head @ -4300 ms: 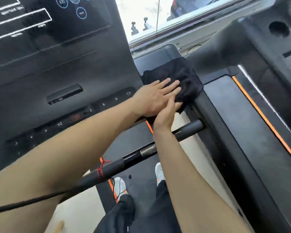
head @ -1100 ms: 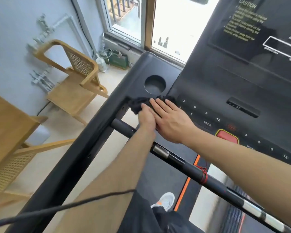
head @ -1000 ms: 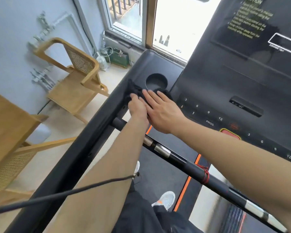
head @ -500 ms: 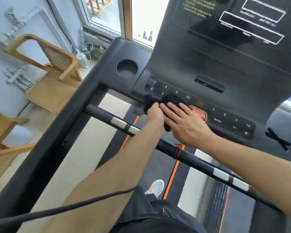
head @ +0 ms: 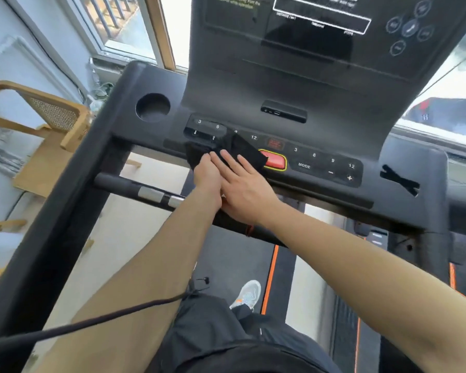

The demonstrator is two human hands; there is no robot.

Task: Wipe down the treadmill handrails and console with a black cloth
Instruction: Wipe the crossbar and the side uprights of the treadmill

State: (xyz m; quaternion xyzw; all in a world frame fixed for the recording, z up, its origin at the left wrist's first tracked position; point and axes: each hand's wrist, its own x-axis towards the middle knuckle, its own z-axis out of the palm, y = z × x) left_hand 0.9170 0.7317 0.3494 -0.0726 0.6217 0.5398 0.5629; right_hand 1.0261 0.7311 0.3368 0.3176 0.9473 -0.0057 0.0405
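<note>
The black cloth lies on the treadmill console's button strip, just left of the red stop button. My left hand and my right hand lie side by side, flat on the cloth's near edge, fingers stretched forward and pressing it against the console. The cloth covers some number keys. The black left handrail runs down the left side. A black crossbar with silver sensor bands passes beneath my wrists. The console screen rises above.
A round cup holder sits at the console's left corner. Wooden chairs stand left of the treadmill by a window. A black cable crosses my left forearm. The belt with an orange stripe and my shoe are below.
Both hands slid the cloth from the right handrail to the left corner by the cup holder, then rightward along the button strip toward the red stop button.
</note>
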